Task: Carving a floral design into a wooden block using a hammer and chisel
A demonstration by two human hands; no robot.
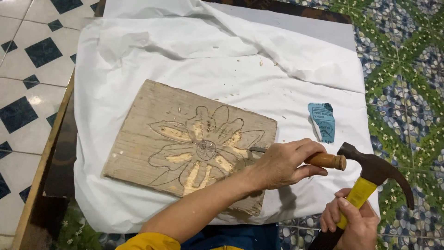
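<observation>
At centre right of the scene, the left hand (283, 162) is closed in a full fist around a chisel (305, 159), whose rounded wooden handle sticks out to the right past the fingers while its thin metal blade points left. The blade tip meets the right edge of a wooden board (152, 125), at a petal of the flower outline (203, 148) drawn on it. The left forearm reaches in from the near edge, crossing the near right corner of the board, wrist held level; a yellow sleeve (148, 241) shows at the elbow.

Near and to the right, the right hand (351, 224) is wrapped tightly around the yellow grip of a claw hammer (374, 173). The dark hammer head is raised, its face just beside the butt of the chisel handle; whether the two touch cannot be told. The claw curves down to the right.

Pale gouged areas mark several petals, while the rest of the outline is uncut. The board lies flat and skewed on a rumpled white cloth (240, 60) covering a table (60, 153), with small wood chips scattered over the cloth. A torn piece of blue sandpaper (322, 121) rests on the cloth, beyond the left hand. No container is in view. Checked tile floor (27, 60) lies left and a pebble-patterned floor (407, 69) right.
</observation>
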